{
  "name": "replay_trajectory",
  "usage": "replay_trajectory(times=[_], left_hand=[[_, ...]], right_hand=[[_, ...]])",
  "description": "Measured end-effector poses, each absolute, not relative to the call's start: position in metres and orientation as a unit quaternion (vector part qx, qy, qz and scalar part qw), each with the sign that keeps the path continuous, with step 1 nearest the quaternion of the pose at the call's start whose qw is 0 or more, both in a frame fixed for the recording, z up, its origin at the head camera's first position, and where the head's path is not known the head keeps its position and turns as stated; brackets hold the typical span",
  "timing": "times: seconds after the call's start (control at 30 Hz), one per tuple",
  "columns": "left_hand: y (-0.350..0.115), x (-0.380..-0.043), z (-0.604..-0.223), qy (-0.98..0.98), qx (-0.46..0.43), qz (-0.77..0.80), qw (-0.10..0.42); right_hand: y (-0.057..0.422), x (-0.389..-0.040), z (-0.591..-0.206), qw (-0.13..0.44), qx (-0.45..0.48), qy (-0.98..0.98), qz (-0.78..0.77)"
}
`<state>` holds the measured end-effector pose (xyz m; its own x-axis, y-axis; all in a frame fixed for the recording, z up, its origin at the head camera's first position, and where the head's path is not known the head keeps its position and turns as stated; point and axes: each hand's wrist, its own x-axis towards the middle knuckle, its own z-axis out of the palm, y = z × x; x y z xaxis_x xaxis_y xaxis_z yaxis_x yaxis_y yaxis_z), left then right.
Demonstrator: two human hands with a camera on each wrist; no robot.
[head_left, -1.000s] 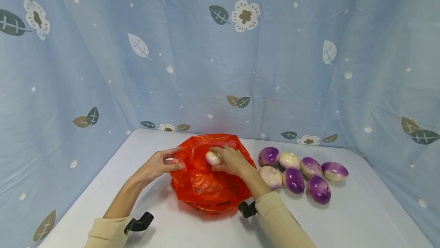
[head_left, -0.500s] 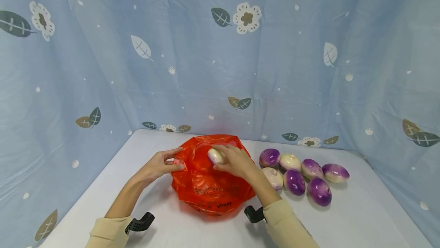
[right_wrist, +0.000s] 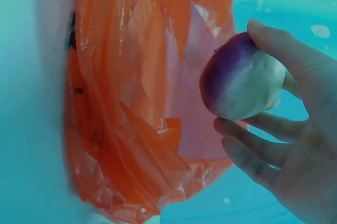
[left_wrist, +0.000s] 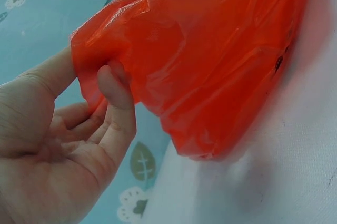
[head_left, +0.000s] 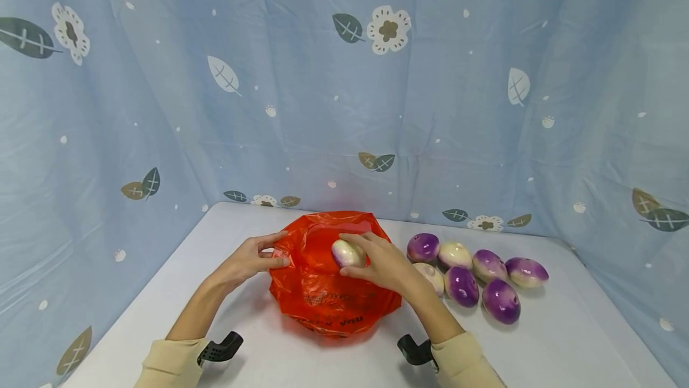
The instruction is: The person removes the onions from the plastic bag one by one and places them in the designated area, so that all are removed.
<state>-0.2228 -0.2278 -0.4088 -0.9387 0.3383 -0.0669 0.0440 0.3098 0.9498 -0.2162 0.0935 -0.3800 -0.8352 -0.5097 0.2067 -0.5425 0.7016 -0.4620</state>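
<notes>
A red plastic bag (head_left: pixel 336 301) stands on the white table, its mouth spread open. My left hand (head_left: pixel 249 261) pinches the bag's left rim between thumb and fingers; the left wrist view shows the film caught between them. Over the bag's mouth, my right hand (head_left: pixel 383 263) holds a purple-and-white turnip (head_left: pixel 346 253) with its thumb and fingertips. In the right wrist view this turnip (right_wrist: pixel 243 79) is in front of the bag's opening, its purple side toward the bag. Several similar turnips (head_left: pixel 461 286) lie to the right of the bag. The bag's lower inside is hidden.
The white table (head_left: pixel 570 328) meets blue patterned curtains (head_left: pixel 301 107) at the back and on both sides. Each forearm wears a black wrist camera, the left camera (head_left: pixel 220 349) and the right camera (head_left: pixel 415 351).
My right hand has drawn back toward the right with the turnip still in its grip, showing more of it. My left hand keeps its hold on the bag's rim. The view has shifted slightly.
</notes>
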Motion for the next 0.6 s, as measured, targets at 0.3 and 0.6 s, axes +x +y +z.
replay_trajectory(times=[0.3, 0.6], left_hand=[[-0.226, -0.223, -0.410, 0.802, 0.117, 0.571, 0.129], [-0.227, -0.224, -0.412, 0.804, 0.114, 0.570, 0.126]], right_hand=[[0.116, -0.199, -0.380, 0.070, 0.260, -0.915, 0.302], [0.150, -0.189, -0.376, 0.106, 0.246, -0.917, 0.295]])
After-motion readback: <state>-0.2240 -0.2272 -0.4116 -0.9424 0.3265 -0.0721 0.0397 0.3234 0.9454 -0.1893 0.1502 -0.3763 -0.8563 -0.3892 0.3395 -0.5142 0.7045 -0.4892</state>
